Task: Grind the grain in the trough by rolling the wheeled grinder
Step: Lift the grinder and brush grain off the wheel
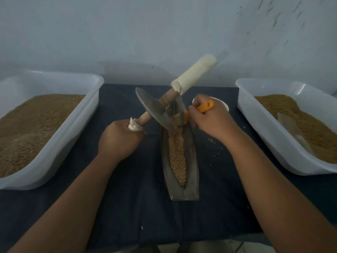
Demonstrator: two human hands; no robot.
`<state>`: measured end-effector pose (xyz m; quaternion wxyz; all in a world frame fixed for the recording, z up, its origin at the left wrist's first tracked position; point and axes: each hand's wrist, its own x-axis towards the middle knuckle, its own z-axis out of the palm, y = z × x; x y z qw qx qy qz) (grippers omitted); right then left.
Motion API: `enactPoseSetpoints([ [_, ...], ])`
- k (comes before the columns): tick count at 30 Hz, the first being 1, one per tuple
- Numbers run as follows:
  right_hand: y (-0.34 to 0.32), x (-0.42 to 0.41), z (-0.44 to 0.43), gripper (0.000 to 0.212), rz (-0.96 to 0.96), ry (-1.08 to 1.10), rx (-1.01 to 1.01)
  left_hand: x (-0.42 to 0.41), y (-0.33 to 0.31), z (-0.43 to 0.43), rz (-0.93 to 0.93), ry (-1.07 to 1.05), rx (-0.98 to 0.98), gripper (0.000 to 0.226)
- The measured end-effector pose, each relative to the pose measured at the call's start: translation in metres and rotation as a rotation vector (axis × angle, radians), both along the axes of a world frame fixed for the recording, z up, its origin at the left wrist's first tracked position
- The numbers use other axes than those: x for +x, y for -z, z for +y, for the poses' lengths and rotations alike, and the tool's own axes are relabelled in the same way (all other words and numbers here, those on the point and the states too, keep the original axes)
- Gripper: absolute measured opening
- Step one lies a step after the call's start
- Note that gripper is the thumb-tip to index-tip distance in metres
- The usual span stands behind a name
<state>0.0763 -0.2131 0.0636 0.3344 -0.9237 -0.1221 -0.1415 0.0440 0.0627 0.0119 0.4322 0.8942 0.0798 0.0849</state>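
Behind grinder [155,110], trough [191,157] end hidden, scraper [206,106] half-covered

The left tub [60,132] and right tub [262,123] are cropped at the side edges, and the trough [191,161] is hidden at its far end by the wheel [155,111].

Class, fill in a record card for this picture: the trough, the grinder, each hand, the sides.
trough: holds a strip of grain
grinder: tilted, wheel at the trough's far end
left hand: grips the grinder's cloth-wrapped handle
right hand: grips an orange-handled tool at the trough's far end
sides: left tub and right tub, both holding brown grain
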Motion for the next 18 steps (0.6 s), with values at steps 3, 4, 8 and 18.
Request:
enactPoseSetpoints([
  [3, -0.007, 0.002, 0.000, 0.024, -0.103, 0.039, 0.066, -0.001, -0.001, -0.002, 0.016, -0.008, 0.005, 0.019],
  [4, -0.009, 0.005, 0.003, 0.023, -0.091, 0.054, 0.036, -0.002, -0.001, -0.003, 0.019, -0.011, 0.009, 0.023],
  [8, -0.006, 0.002, 0.004, 0.020, 0.094, -0.008, -0.095, -0.004, -0.002, -0.004, 0.007, 0.016, 0.040, 0.025],
  [18, -0.043, -0.056, -0.031, 0.038, 0.290, -0.160, 0.443, -0.002, -0.003, -0.002, -0.030, 0.002, 0.048, 0.015],
])
